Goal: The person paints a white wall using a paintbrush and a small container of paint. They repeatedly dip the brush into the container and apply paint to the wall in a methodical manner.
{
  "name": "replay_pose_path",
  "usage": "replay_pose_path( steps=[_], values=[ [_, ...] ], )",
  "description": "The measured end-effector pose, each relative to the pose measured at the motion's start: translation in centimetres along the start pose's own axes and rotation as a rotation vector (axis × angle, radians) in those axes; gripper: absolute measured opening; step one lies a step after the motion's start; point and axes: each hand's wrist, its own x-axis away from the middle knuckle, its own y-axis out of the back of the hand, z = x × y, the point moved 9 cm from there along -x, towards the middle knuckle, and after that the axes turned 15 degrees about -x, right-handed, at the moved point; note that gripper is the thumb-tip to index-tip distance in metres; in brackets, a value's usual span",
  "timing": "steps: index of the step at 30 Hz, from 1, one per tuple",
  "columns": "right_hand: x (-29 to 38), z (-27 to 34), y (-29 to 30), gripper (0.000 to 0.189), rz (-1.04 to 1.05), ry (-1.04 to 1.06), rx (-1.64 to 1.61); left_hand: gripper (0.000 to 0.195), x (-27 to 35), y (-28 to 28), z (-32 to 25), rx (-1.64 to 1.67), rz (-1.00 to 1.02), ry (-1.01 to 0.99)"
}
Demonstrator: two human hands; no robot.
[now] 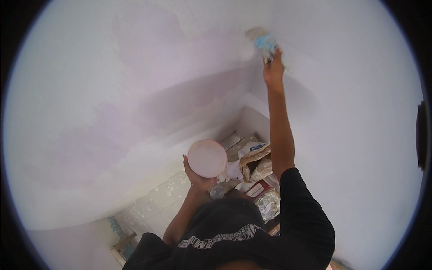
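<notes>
My right hand (275,69) is stretched far out, gripping what looks like a wide paintbrush (265,41). Motion blurs it, but a tan end and a light-blue middle show. The tan end is at the painted wall (202,44), near the corner; contact cannot be made out. Patches of pale white and pinkish-lilac cover that wall. Lower down, my left hand (199,179) holds a round container (207,158) with a pink rim. Pale, whitish-pink material fills what I see of its inside.
A second white wall (351,135) rises close on my right. Below lies a paint-spattered tiled floor (158,206). An opened paper sack (256,163), a crumpled plastic bag (269,204) and a clear plastic cup (217,191) crowd the corner. Wooden pieces (125,244) lie at lower left.
</notes>
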Motion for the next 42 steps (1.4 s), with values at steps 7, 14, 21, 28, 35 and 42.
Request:
replay_pose_path(
  steps=[7, 14, 21, 28, 35, 42],
  values=[
    [-2.1, -3.2, 3.5, 0.041, 0.077, -0.114, -0.066, 0.081, -0.6, 0.1, 0.6, -0.004, 0.033, -0.029],
    [9.5, -7.8, 28.0, 0.046, -0.303, -0.325, 0.288, 0.082, -0.5, -0.4, -1.4, 0.037, 0.074, -0.099],
    [18.0, 2.3, 6.9, 0.03, 0.285, -0.29, 0.497, 0.079, 0.6, -2.0, -3.2, 0.022, 0.122, -0.194],
    [30.8, 0.7, -7.6, 0.018, 1.094, -0.35, 1.22, 0.082, 1.3, -2.1, -2.5, -0.045, 0.121, -0.301],
    [34.2, -2.5, -8.7, 0.022, 1.266, -0.222, 1.533, 0.091, 4.0, -4.9, -5.1, -0.235, 0.143, -0.618],
    [33.2, -2.8, -6.1, 0.02, 0.994, -0.462, 1.345, 0.092, 3.2, -2.6, -3.4, -0.186, 0.133, -0.448]
  ],
)
